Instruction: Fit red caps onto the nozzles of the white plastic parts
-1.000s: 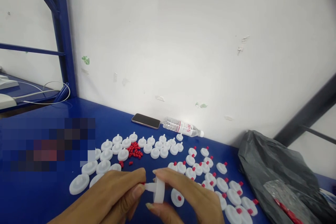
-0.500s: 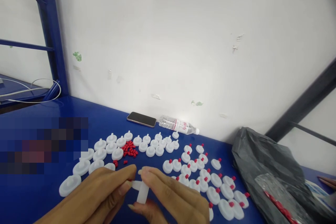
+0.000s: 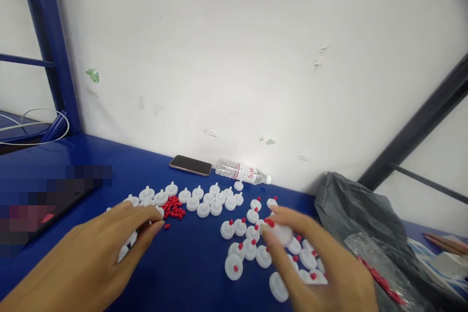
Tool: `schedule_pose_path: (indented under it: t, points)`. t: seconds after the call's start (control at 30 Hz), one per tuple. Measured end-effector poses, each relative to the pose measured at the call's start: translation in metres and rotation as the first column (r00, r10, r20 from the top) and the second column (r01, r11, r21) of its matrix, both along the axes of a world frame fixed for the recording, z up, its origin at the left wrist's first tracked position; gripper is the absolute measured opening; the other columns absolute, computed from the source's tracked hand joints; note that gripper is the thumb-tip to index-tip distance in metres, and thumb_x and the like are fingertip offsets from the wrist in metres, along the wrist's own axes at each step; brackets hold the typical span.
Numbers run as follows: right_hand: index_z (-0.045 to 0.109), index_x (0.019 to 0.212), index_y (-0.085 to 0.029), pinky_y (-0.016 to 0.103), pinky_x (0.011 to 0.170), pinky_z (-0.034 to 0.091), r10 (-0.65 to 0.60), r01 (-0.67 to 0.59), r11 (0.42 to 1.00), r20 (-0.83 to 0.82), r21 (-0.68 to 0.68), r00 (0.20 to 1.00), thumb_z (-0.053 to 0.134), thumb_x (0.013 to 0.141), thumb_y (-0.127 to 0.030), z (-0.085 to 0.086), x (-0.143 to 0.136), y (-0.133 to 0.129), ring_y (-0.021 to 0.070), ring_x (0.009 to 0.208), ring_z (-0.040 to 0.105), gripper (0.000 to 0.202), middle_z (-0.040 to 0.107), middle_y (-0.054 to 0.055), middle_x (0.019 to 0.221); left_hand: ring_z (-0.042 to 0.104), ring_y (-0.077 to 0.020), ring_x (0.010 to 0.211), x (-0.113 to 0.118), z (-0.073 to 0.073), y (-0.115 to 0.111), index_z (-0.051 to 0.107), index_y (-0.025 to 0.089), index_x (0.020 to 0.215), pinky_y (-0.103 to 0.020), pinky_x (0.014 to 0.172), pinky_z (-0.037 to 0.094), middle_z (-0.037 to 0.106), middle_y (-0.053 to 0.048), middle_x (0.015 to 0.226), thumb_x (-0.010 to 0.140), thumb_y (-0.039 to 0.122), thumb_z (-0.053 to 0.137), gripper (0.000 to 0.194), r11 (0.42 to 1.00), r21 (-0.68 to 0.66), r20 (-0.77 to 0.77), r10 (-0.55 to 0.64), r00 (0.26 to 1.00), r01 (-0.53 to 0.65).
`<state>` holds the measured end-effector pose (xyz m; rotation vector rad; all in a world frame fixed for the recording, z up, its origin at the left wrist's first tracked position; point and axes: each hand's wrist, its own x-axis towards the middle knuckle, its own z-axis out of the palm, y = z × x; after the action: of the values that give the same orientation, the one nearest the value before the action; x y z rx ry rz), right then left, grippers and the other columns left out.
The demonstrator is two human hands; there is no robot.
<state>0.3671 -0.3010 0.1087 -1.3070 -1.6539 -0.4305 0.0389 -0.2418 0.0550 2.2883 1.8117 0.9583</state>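
Observation:
My right hand (image 3: 325,258) pinches a white plastic disc (image 3: 282,235) with a red cap on its stem, held over the right-hand group of discs. Several white discs with red caps (image 3: 233,264) lie below and around it. My left hand (image 3: 106,243) reaches over the left-hand group, its index finger and thumb curved with a small gap between them. Its fingertips are near several uncapped white discs (image 3: 204,209) and a small pile of red caps (image 3: 173,207). Some discs are partly hidden behind the left hand.
Along the wall lie a phone (image 3: 190,165) and a clear plastic bottle (image 3: 243,171) on its side. A dark plastic bag (image 3: 351,204) and a clear bag with red pieces (image 3: 376,263) rest at right. The table (image 3: 197,273) is blue.
Both hands were together at the front on a white piece. They have parted: the right moved right with the capped disc, the left moved left toward the uncapped discs. The view shifted slightly.

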Motion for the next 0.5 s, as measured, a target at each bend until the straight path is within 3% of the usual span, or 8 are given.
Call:
schedule_pose_path:
  t: [0.1, 0.17, 0.27, 0.37, 0.5]
  points:
    - [0.086, 0.101, -0.03, 0.034, 0.078, 0.071, -0.161, 0.163, 0.986, 0.06, -0.035, 0.985, 0.078, 0.103, -0.053, 0.004, 0.051, 0.002, 0.0276, 0.093, 0.088, 0.024, 0.088, 0.006, 0.111, 0.078, -0.0242, 0.071, -0.01, -0.002, 0.011, 0.085, 0.035, 0.102, -0.032, 0.061, 0.053, 0.081, -0.001, 0.087, 0.108, 0.051, 0.048, 0.041, 0.996, -0.023, -0.145, 0.083, 0.986, -0.087]
    - [0.088, 0.1, -0.029, 0.035, 0.074, 0.07, -0.247, 0.244, 0.956, 0.005, -0.163, 0.969, 0.078, 0.099, -0.058, 0.002, 0.083, 0.006, 0.0275, 0.083, 0.087, 0.031, 0.088, 0.006, 0.104, 0.081, -0.0281, 0.09, -0.012, -0.008, 0.015, 0.085, 0.033, 0.11, -0.033, 0.07, 0.057, 0.082, -0.001, 0.093, 0.106, 0.046, 0.05, 0.038, 0.996, -0.005, -0.16, 0.082, 0.984, -0.084]
    - [0.09, 0.1, -0.03, 0.04, 0.075, 0.07, -0.379, 0.313, 0.851, -0.081, -0.422, 0.922, 0.073, 0.092, -0.068, -0.006, 0.117, 0.012, 0.032, 0.082, 0.088, 0.043, 0.09, 0.007, 0.096, 0.079, -0.034, 0.113, -0.012, -0.02, 0.018, 0.085, 0.027, 0.119, -0.04, 0.087, 0.062, 0.085, -0.002, 0.111, 0.106, 0.04, 0.048, 0.041, 0.997, 0.045, -0.154, 0.068, 0.986, -0.062]
    - [0.09, 0.1, -0.031, 0.046, 0.081, 0.07, -0.465, 0.33, 0.756, -0.108, -0.566, 0.879, 0.07, 0.085, -0.072, -0.012, 0.132, 0.019, 0.0377, 0.091, 0.09, 0.048, 0.092, 0.008, 0.098, 0.08, -0.038, 0.117, -0.014, -0.028, 0.02, 0.086, 0.026, 0.12, -0.047, 0.095, 0.063, 0.086, -0.005, 0.12, 0.106, 0.038, 0.045, 0.046, 0.998, 0.028, -0.176, 0.058, 0.983, -0.054]
    - [0.087, 0.089, -0.032, 0.048, 0.079, 0.069, -0.472, 0.321, 0.762, -0.144, -0.562, 0.87, 0.067, 0.078, -0.073, -0.017, 0.13, 0.024, 0.0411, 0.092, 0.09, 0.047, 0.092, 0.01, 0.096, 0.083, -0.0384, 0.109, -0.017, -0.029, 0.024, 0.089, 0.029, 0.113, -0.044, 0.084, 0.063, 0.087, -0.009, 0.115, 0.107, 0.042, 0.046, 0.045, 0.997, -0.076, -0.2, 0.017, 0.98, -0.032]
